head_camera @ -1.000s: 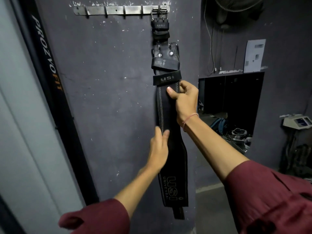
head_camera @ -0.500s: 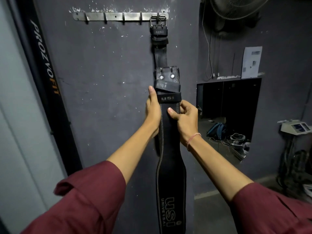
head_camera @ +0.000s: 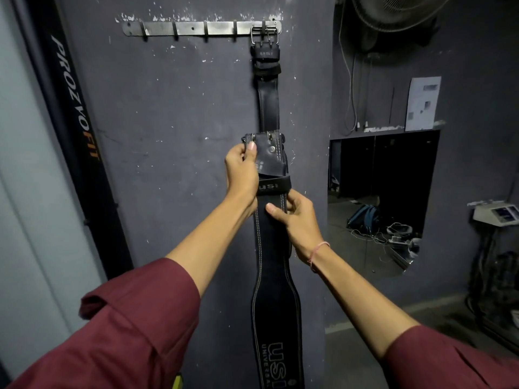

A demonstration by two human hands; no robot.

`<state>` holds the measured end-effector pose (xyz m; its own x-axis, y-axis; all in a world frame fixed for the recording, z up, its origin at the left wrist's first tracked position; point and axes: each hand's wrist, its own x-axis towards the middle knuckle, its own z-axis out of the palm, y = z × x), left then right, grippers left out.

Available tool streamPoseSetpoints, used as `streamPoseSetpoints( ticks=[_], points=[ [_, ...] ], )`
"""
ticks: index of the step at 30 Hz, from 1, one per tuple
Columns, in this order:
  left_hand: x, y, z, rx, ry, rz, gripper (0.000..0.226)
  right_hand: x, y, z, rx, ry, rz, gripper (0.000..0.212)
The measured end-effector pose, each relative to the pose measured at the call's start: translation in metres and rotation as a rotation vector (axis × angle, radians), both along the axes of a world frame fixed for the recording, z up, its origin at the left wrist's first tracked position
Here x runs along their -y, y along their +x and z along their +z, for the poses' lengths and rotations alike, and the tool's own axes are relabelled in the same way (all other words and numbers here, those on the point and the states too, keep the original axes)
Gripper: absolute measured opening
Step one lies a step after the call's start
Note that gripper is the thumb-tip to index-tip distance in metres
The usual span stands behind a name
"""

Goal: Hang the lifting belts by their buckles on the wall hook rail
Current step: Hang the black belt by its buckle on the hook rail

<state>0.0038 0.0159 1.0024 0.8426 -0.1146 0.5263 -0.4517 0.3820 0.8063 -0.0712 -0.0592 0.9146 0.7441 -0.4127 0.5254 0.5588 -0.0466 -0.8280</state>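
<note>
A steel hook rail (head_camera: 196,28) is screwed high on the dark wall. One black lifting belt (head_camera: 268,99) hangs from the rail's rightmost hook by its metal buckle (head_camera: 265,33). In front of it I hold a second black USI belt (head_camera: 273,270) upright against the wall, its wide part hanging down out of view. My left hand (head_camera: 241,172) grips this belt's upper end at the riveted flap, thumb on the front. My right hand (head_camera: 295,217) pinches the belt's right edge just below the USI loop. This belt's buckle is hidden.
Several empty hooks run along the rail to the left of the hung belt. A black PROZVOFIT strip (head_camera: 75,108) leans at the left. Right of the wall corner are a dark opening (head_camera: 382,197) with cables and a bag, a wall fan (head_camera: 393,12) and a small machine (head_camera: 494,216).
My left hand has slid up from the belt's loop to its riveted upper end. The held belt has shifted lower against the hung one. My right hand keeps its grip below the loop.
</note>
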Motion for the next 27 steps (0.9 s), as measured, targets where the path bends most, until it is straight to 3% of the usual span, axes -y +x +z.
streamPoseSetpoints(
  ticks=[5,8,12,15,17,19,22,24,27],
  points=[
    [-0.001,-0.007,-0.001,0.088,-0.027,0.039,0.019,0.011,-0.005,-0.054,-0.210,-0.077,0.104,0.024],
    [0.000,-0.005,-0.005,0.103,-0.017,0.006,0.018,0.017,-0.005,-0.068,-0.264,-0.111,0.046,0.023],
    [0.003,-0.007,-0.006,0.147,-0.036,0.023,0.017,0.025,-0.005,-0.012,-0.068,-0.038,-0.133,0.036],
    [0.003,-0.010,-0.008,0.165,-0.032,0.016,0.019,0.029,-0.010,0.048,0.051,-0.023,-0.069,0.055],
    [0.003,-0.011,-0.012,0.168,-0.029,-0.008,0.018,0.027,-0.014,0.074,0.046,-0.017,-0.004,0.045],
    [0.003,-0.012,-0.015,0.162,-0.028,-0.035,0.014,0.022,-0.013,0.086,0.010,-0.017,0.010,0.018],
    [0.004,-0.017,-0.020,0.127,-0.033,-0.099,0.009,0.019,0.001,0.090,-0.051,-0.094,-0.129,0.037],
    [0.005,-0.021,-0.023,0.074,-0.025,-0.128,0.006,0.018,0.009,0.087,-0.022,-0.152,-0.245,0.028],
    [0.003,-0.023,-0.026,0.006,-0.015,-0.143,0.024,0.017,0.011,0.080,0.027,-0.176,-0.333,0.023]
  ],
)
